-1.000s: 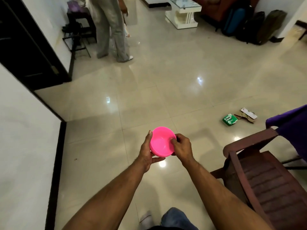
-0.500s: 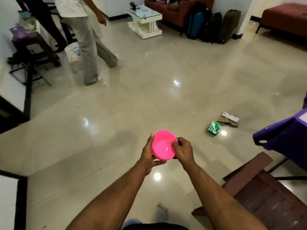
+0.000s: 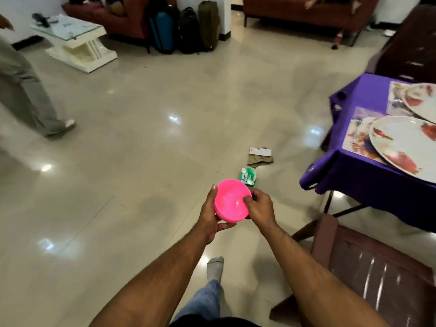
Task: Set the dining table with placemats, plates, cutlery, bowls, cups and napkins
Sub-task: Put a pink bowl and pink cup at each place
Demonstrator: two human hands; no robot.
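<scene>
Nearest, at 6 o'clock: left hand (image 3: 210,214) cupping the side and underside of a pink bowl (image 3: 232,200), grip curled round it; right hand (image 3: 259,207) pinching the bowl's right rim, thumb inside. Bowl held in the air over the floor, tilted toward the camera. Brown chair (image 3: 368,274) at 4 o'clock. Farther, at 3 o'clock: purple-clothed worktop (image 3: 368,175) bearing two placemats (image 3: 361,140), a plate (image 3: 405,143) on each. Green packet (image 3: 248,176) on the floor at 12 o'clock

Pink bowl (image 3: 232,201); purple tablecloth (image 3: 368,175); white floral-patterned plates (image 3: 405,142).
</scene>
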